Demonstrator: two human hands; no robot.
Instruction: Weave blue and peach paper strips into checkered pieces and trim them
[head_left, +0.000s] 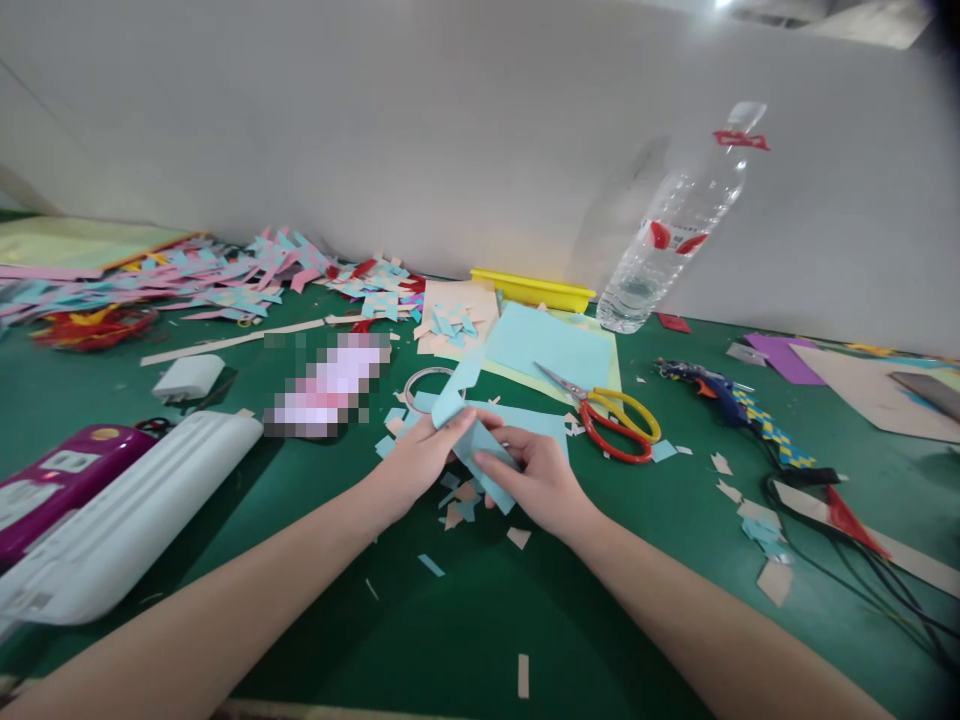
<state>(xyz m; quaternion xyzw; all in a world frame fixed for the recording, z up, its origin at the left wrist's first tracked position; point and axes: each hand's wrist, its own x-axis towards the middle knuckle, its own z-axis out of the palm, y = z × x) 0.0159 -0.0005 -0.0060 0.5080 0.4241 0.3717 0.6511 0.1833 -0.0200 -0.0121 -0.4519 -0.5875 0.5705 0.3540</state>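
Note:
Between both hands I hold a light blue paper piece (495, 478), folded or overlapped, above the middle of the table. My left hand (424, 455) pinches its left part, where a narrower blue end points up and away. The fingers of my right hand (540, 475) are closed on the right part, thumb on top. Just beyond my right hand lie scissors (619, 425) with one red and one yellow handle. A roll of clear tape (411, 383) sits behind my left hand. Blue sheets (551, 342) lie beyond, and small paper scraps (466, 497) are scattered below my hands.
A water bottle (667, 250) leans against the grey wall, beside a yellow tray (532, 288). Cut paper strips (247, 270) are heaped at back left. A white case (142, 520), purple device (67, 485), white charger (189, 378) and blurred-out phone (330, 385) stand left. Cables (885, 590) lie right.

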